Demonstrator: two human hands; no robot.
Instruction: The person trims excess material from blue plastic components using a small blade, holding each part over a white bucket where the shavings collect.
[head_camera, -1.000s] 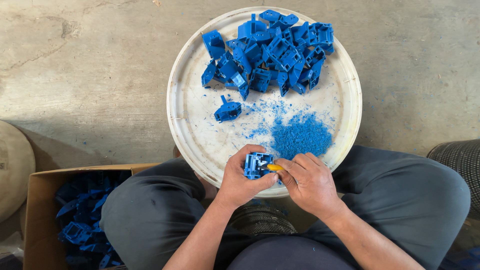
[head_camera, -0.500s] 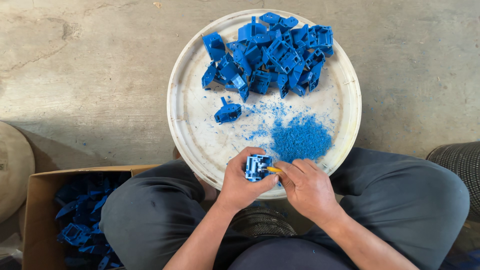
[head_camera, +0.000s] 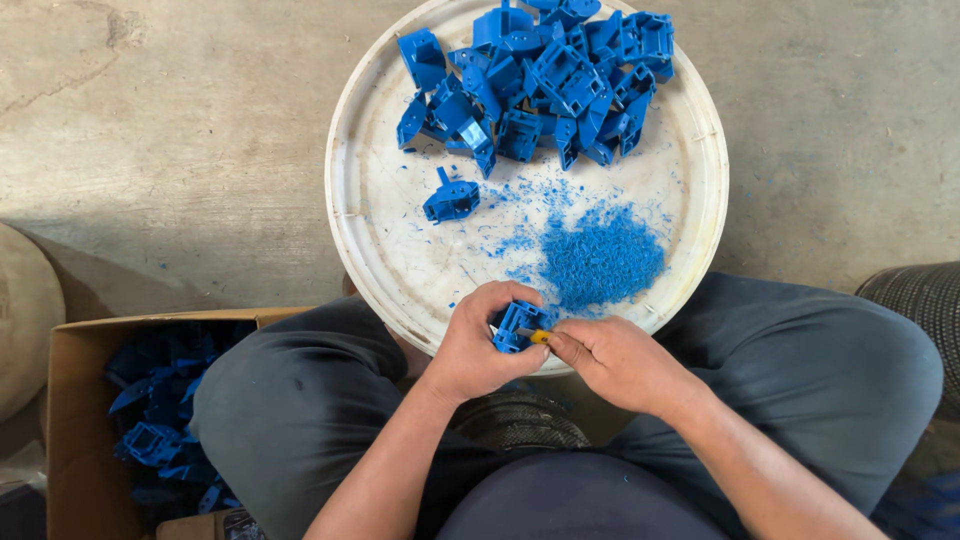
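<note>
Concrete floor, left hand (head_camera: 478, 350) gripping blue plastic part (head_camera: 520, 325), right hand (head_camera: 612, 362) pinching yellow tool (head_camera: 540, 338)

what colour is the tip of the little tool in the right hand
Yellow, where the tool tip meets the blue plastic part; the head view shows it.

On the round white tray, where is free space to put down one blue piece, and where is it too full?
Bare room lies on the white tray at its left side, around the single blue part. The far side is crowded with the pile of blue parts; blue shavings cover the near right.
</note>
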